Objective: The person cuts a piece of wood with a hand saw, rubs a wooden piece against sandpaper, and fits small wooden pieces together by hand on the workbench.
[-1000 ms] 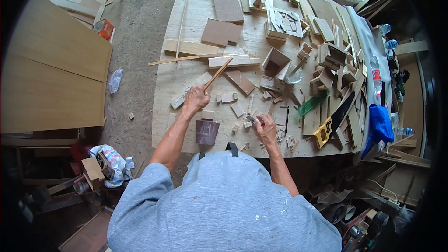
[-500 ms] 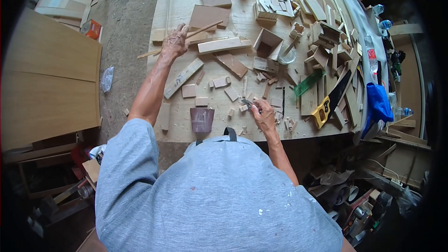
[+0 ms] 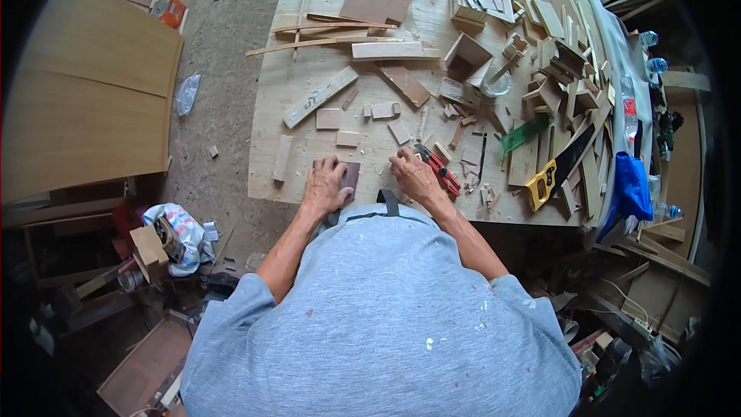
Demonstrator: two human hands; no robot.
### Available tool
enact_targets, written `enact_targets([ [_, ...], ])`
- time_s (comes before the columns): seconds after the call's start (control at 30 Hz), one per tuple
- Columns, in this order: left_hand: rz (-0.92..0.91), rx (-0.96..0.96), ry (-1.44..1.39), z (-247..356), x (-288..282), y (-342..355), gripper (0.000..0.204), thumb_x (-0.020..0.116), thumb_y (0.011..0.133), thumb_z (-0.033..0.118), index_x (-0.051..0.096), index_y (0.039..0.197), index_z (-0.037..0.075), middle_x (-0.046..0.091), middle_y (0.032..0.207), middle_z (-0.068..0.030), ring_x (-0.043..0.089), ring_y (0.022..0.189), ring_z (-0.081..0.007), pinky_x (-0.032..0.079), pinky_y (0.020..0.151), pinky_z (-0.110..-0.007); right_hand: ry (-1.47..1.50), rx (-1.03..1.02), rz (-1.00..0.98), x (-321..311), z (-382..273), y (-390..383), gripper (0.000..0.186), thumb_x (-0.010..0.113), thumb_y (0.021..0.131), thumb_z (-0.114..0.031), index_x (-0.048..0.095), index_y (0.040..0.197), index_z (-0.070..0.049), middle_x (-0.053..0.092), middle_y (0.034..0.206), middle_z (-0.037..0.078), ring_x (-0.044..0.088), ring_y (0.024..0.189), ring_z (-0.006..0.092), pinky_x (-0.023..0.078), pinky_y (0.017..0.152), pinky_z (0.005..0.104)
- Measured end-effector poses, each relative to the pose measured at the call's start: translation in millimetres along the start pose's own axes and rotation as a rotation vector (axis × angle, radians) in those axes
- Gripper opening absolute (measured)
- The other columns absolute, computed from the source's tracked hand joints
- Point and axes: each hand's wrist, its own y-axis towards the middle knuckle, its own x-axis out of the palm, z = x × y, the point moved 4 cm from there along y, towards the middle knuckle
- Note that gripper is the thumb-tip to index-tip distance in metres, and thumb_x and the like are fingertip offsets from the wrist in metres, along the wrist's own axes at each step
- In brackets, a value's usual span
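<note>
At the front edge of the plywood worktable, my left hand grips a flat maroon piece, its fingers over the upper part. My right hand is just right of it, fingers bent and apart, with nothing clearly held. Red-and-black pliers lie against its right side. Small wooden blocks and shavings are scattered beyond both hands. A long pale piece with dark markings lies diagonally farther back, below thin wooden strips.
A yellow-handled handsaw, a green translucent piece and piled offcuts and small wooden boxes cover the table's right. A blue bag and bottles sit along the right edge. Large panels stand left, beside the concrete floor.
My left hand has let go of the thin strip at the back and moved down onto the maroon piece. My right hand has moved lower and released the pliers beside it.
</note>
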Motion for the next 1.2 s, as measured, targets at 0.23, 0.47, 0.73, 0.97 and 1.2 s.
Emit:
enact_targets([
  [0.23,0.295,-0.079,-0.085,-58.0,1.7,24.0,0.040,0.080,0.076,0.027,0.066,0.104,0.001,0.062,0.114,-0.0196,0.058,0.110,-0.0364,0.049,0.093,-0.045,-0.046,0.005,0.007,-0.3,-1.7,1.4,0.020,0.062,0.088,-0.013,0.061,0.107,-0.004,0.058,0.112,0.017,0.065,0.099,0.0365,0.056,0.080,0.0451],
  [0.47,0.378,-0.516,0.010,-71.0,-12.5,93.1,0.051,0.083,0.077,0.032,0.061,0.111,0.002,0.064,0.109,-0.0216,0.063,0.105,-0.0389,0.053,0.089,-0.046,0.026,0.128,0.054,-13.2,-0.8,-14.4,0.030,0.067,0.089,-0.016,0.059,0.114,-0.004,0.056,0.122,0.020,0.065,0.103,0.0378,0.055,0.085,0.0447],
  [0.73,0.312,-0.564,-0.515,-112.7,-3.3,93.1,0.031,0.078,0.080,0.023,0.066,0.101,0.003,0.071,0.094,-0.0126,0.069,0.087,-0.0268,0.054,0.078,-0.041,0.164,0.160,0.272,-20.9,15.7,-30.3,0.037,0.070,0.086,-0.011,0.062,0.120,-0.002,0.057,0.123,0.021,0.062,0.109,0.0383,0.052,0.091,0.0436],
  [0.97,0.434,-0.495,-0.335,-104.4,-9.3,84.9,0.032,0.077,0.083,0.030,0.068,0.094,0.002,0.070,0.090,-0.0141,0.068,0.087,-0.0327,0.053,0.080,-0.043,0.236,0.128,0.228,-14.9,7.0,-8.4,0.034,0.068,0.087,-0.013,0.063,0.119,-0.001,0.059,0.122,0.021,0.062,0.106,0.0380,0.052,0.091,0.0429],
  [1.2,0.356,-0.410,-0.062,-44.0,-12.6,111.4,0.066,0.081,0.076,0.036,0.057,0.128,0.002,0.067,0.116,-0.0210,0.063,0.109,-0.0386,0.052,0.094,-0.046,0.322,0.158,0.095,-21.2,-15.6,-10.5,0.033,0.068,0.088,-0.013,0.063,0.118,0.000,0.059,0.119,0.020,0.065,0.096,0.0351,0.053,0.087,0.0411],
])
